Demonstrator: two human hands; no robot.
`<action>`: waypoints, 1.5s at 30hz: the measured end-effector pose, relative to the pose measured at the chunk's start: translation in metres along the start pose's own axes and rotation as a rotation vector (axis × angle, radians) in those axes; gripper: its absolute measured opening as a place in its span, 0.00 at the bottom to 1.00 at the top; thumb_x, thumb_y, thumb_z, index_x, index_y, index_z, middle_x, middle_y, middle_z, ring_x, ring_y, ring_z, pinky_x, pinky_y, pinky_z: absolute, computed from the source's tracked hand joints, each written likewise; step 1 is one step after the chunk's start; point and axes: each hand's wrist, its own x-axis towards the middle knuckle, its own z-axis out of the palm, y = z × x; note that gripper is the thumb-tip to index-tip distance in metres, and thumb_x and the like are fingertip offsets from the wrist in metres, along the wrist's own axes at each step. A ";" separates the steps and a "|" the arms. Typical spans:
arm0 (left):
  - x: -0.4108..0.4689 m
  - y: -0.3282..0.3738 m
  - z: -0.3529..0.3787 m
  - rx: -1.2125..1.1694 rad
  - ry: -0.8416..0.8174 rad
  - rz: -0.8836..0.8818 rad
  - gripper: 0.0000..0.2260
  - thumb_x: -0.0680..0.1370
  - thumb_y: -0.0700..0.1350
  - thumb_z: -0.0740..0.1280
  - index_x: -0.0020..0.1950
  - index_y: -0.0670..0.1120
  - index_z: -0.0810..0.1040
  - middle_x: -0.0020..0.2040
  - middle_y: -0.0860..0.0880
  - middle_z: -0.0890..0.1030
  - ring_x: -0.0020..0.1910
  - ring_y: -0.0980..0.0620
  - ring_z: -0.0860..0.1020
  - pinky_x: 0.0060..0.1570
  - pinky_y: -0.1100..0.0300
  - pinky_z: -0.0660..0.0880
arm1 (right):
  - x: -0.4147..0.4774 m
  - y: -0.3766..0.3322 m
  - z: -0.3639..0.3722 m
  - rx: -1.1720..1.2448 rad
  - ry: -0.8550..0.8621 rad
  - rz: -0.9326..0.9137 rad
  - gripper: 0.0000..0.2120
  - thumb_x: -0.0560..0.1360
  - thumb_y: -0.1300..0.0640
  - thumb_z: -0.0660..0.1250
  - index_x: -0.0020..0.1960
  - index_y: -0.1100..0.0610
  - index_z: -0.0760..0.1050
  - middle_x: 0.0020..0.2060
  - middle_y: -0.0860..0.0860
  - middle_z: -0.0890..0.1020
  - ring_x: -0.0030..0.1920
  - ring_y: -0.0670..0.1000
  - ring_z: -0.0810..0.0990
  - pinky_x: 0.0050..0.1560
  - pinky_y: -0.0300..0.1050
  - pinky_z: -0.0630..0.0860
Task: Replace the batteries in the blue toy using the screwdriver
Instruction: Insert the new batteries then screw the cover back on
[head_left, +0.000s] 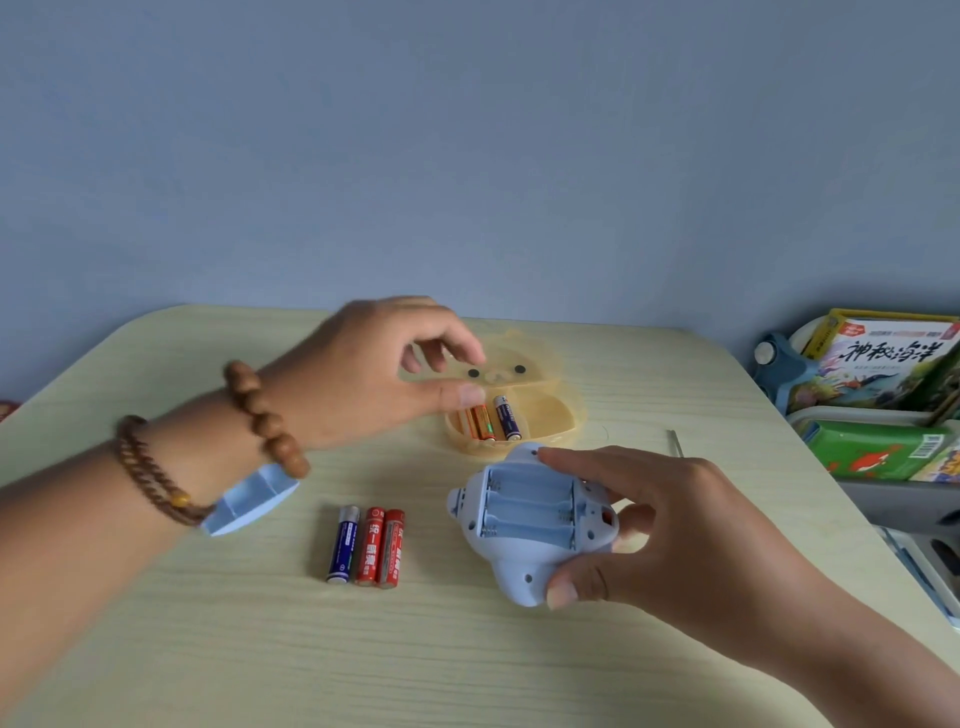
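The blue toy lies upside down on the table, its battery compartment open with three bare slots. My right hand grips it from the right, thumb on its near end and index finger on its far end. Three batteries, one blue and two red, lie side by side to its left. The blue battery cover lies further left, partly under my left wrist. My left hand hovers over a yellow box holding several batteries, fingers loosely curled, thumb just above them. The thin screwdriver lies right of the box.
The yellow box's hinged lid, printed with an animal face, stands open behind it. A shelf of books and boxes stands past the table's right edge. A blue-grey wall rises behind the table.
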 end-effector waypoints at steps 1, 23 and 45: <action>-0.007 0.001 -0.012 -0.018 -0.013 -0.011 0.17 0.68 0.63 0.72 0.52 0.56 0.82 0.48 0.56 0.83 0.49 0.54 0.81 0.49 0.57 0.77 | 0.000 0.000 0.000 0.004 -0.003 0.000 0.39 0.54 0.45 0.85 0.62 0.31 0.77 0.52 0.30 0.81 0.47 0.41 0.83 0.48 0.36 0.80; -0.080 -0.005 -0.019 0.331 -0.458 -0.145 0.31 0.64 0.69 0.74 0.64 0.61 0.75 0.50 0.66 0.74 0.51 0.68 0.73 0.52 0.73 0.69 | -0.001 0.001 0.001 0.012 -0.008 0.009 0.41 0.52 0.42 0.84 0.64 0.31 0.75 0.52 0.29 0.80 0.46 0.42 0.85 0.48 0.38 0.81; -0.034 0.043 0.023 -0.345 0.127 0.011 0.13 0.71 0.36 0.77 0.53 0.49 0.85 0.48 0.54 0.85 0.45 0.53 0.86 0.51 0.58 0.82 | -0.002 -0.003 0.002 0.028 0.001 0.029 0.41 0.54 0.45 0.85 0.65 0.35 0.77 0.52 0.29 0.81 0.49 0.39 0.84 0.47 0.33 0.79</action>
